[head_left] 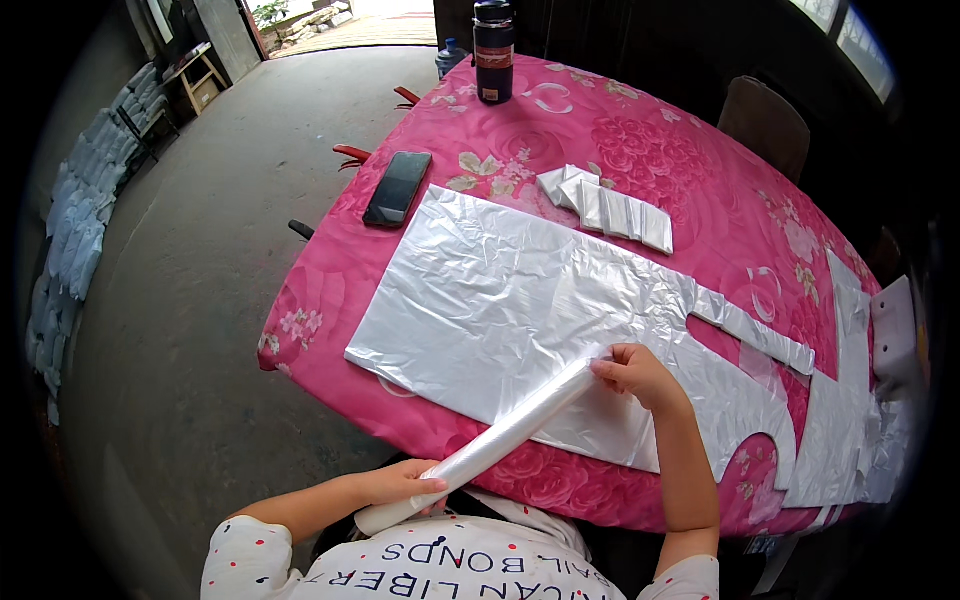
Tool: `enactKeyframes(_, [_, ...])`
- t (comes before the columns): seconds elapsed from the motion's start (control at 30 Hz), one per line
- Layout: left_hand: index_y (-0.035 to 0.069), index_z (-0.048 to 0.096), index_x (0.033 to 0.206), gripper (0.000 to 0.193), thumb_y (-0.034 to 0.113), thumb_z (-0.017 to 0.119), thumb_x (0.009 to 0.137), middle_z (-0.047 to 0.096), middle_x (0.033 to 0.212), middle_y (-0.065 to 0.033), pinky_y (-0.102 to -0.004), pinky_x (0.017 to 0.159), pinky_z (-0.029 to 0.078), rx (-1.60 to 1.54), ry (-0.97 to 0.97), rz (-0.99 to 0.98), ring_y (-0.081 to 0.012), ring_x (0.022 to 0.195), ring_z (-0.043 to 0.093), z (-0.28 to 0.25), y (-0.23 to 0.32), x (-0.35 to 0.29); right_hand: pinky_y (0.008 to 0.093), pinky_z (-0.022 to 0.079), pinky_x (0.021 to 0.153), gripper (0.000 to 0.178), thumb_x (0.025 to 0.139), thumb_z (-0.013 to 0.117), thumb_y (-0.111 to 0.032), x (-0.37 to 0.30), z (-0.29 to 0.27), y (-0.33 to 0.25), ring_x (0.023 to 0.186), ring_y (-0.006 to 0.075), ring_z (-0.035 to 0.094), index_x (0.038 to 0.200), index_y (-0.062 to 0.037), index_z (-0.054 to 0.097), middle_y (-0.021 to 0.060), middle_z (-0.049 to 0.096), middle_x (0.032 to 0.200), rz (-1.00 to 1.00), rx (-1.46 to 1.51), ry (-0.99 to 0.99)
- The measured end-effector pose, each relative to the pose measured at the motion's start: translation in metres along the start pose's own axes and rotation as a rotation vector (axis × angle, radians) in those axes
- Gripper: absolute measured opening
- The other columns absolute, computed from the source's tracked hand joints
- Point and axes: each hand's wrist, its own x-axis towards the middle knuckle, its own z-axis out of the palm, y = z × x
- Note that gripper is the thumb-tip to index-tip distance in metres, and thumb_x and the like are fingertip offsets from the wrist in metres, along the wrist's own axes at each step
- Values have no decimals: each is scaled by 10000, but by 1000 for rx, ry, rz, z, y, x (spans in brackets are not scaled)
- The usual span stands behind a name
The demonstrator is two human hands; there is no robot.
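Note:
A long, narrow strip of folded translucent white plastic film (515, 420) slants from my lap up over the table. My left hand (405, 482) is closed around its lower part, close to my body. At the upper end, my right hand (632, 374) pinches the strip between thumb and fingers. Beneath the strip lies a flat stack of silvery-white plastic vest bags (500, 275), wrinkled on top, with handle loops toward the right. Beyond this stack sit several small folded plastic packets (625, 215), overlapping in a row.
A pink flowered cloth (540, 140) covers the table. On it are a black phone (398, 188), a dark bottle (494, 55), more bags (835, 430) and a white container (895, 330) at the right. Filled bundles (75, 235) line the left wall. A chair (765, 118) stands behind.

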Motion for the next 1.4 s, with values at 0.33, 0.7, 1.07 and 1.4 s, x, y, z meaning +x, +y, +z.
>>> enactKeyframes(0.33, [38,487,1202,428,316,571,887,589,940,-49,-272,748,462,227,99,-88,-102,815,556,4,9,-9,199,392,521,105,861,597,-106,11,-98,44,556,51,471,792,-27,596,-22,540,652,-316,-87,574])
enactKeyframes(0.7, [45,569,1157,555,378,710,737,641,979,-152,-364,781,482,1165,-102,61,-306,896,619,11,98,-2,218,368,528,144,864,586,-140,14,-141,46,582,53,450,847,2,606,-21,540,670,-361,-236,677])
enactKeyframes(1.07, [47,553,1117,503,299,704,708,508,1165,-146,-422,936,412,1539,253,1145,-321,1077,504,36,127,126,264,390,549,173,859,588,-164,61,-61,-9,586,83,460,824,5,600,6,548,662,-358,-331,334])
enactKeyframes(1.4, [-1,363,1353,880,659,451,777,316,1419,-211,-434,1099,183,1843,156,841,-326,1332,285,47,79,114,374,424,866,435,818,606,-177,-34,26,9,1000,297,532,1224,-55,510,161,542,1118,-624,-893,422])
